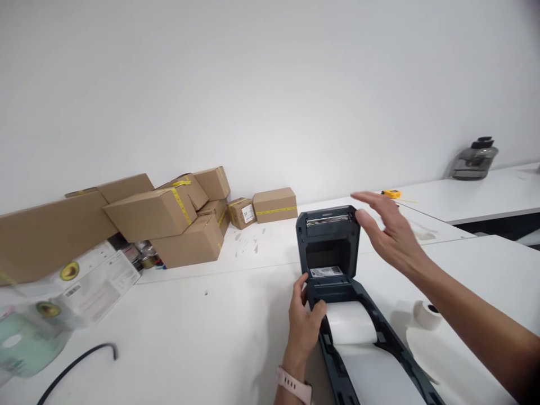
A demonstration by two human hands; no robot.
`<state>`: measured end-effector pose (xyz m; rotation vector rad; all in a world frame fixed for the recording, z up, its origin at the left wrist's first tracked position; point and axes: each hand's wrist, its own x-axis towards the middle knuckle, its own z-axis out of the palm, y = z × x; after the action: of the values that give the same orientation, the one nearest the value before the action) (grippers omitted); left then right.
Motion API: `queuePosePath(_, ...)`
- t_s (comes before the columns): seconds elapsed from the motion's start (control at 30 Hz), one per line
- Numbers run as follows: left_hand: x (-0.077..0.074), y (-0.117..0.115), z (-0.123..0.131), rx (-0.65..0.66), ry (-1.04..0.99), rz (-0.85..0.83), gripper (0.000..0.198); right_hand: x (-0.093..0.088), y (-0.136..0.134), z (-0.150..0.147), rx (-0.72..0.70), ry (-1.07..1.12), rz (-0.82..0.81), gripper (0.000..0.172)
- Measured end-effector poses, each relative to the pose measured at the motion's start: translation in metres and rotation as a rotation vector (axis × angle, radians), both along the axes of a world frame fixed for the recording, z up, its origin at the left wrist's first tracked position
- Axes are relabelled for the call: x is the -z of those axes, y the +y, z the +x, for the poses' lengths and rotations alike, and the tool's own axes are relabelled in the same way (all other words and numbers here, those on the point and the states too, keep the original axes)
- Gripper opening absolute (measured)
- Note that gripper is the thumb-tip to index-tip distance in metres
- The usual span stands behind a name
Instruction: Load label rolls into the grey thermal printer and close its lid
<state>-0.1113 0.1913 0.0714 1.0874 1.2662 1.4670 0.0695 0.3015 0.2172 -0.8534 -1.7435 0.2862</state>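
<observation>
A dark label printer [327, 363] stands with its lid [329, 247] raised and a white label roll [352, 323] lying inside. From the roll a white strip runs down toward the bottom of the view. My left hand [304, 323] grips the printer's left side by the hinge, thumb over the rim beside the roll. At the lid's upper right edge is my right hand [386, 228], fingers stretched out and apart. Its thumb touches or nearly touches the lid; which one I cannot tell.
Cardboard boxes [185, 242] pile up at the left against the wall. A loose paper roll [428, 315] lies right of the printer. Farther back are a yellow tape measure [391, 194] and a grey jug [475, 160]. Plastic packages [97, 284] and a black cable [76, 363] lie at lower left.
</observation>
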Motion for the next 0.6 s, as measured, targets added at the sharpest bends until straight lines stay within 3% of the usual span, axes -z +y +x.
queuePosePath(0.13, 0.002, 0.001, -0.002, -0.051, -0.06, 0.047, 0.064, -0.004, 0.018, 0.001, -0.196, -0.023, -0.314, 0.061)
queuePosePath(0.27, 0.004, 0.005, -0.004, -0.199, -0.232, 0.041, 0.064, 0.018, -0.025, 0.019, -0.151, 0.052, -0.268, 0.058)
queuePosePath(0.33, 0.0, 0.004, -0.005, -0.227, -0.256, 0.063, 0.065, 0.046, -0.063, 0.032, -0.177, 0.106, -0.217, 0.053)
queuePosePath(0.43, -0.015, -0.011, -0.002, -0.244, -0.133, 0.126, 0.06, 0.103, -0.12, 0.05, -0.181, 0.135, -0.214, 0.045)
queuePosePath(0.53, -0.027, -0.043, 0.011, -0.223, 0.054, 0.121, 0.054, 0.156, -0.16, 0.06, -0.186, 0.102, -0.219, 0.041)
queuePosePath(0.6, -0.027, -0.069, 0.026, -0.199, 0.15, 0.083, 0.051, 0.178, -0.174, 0.062, -0.186, 0.09, -0.229, 0.041)
